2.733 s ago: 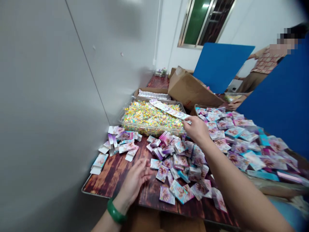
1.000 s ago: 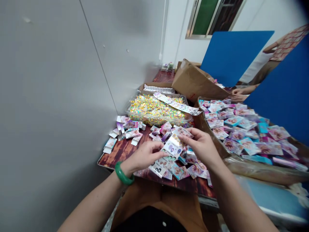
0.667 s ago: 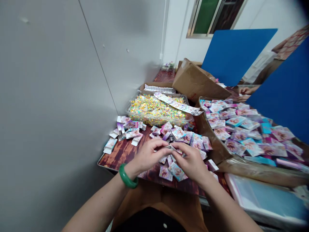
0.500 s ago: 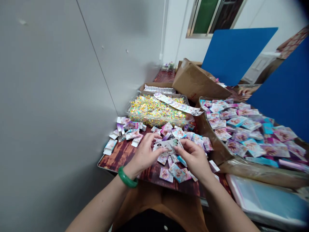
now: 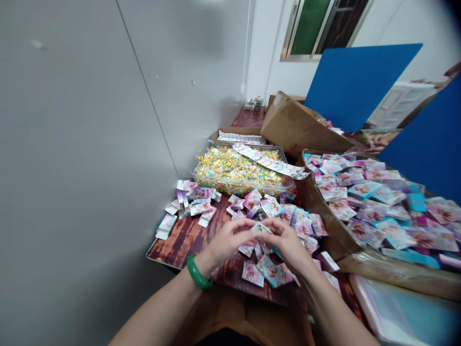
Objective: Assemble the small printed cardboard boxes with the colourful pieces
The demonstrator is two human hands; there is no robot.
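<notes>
My left hand [image 5: 228, 240], with a green bangle [image 5: 199, 273] at its wrist, meets my right hand [image 5: 286, 240] above the dark red wooden table [image 5: 187, 242]. Between their fingers both hold a small printed sheet [image 5: 261, 228], mostly covered by the fingers. Small printed boxes in white, purple and blue lie around and below the hands, one of them a blue and white box [image 5: 270, 270] near the table's front edge. More small boxes [image 5: 201, 206] are piled to the left, some with open flaps.
Behind the hands stands a clear tub of colourful small packets [image 5: 234, 166] with a printed strip [image 5: 270, 161] across it. A large carton of small boxes [image 5: 374, 202] is at right, plastic bags [image 5: 403, 307] below it. Another person's hand [image 5: 383, 140] shows beyond blue panels.
My hands have come closer together, and the sheet that was spread flat between them now shows only as a small part between the fingers. The view has shifted slightly.
</notes>
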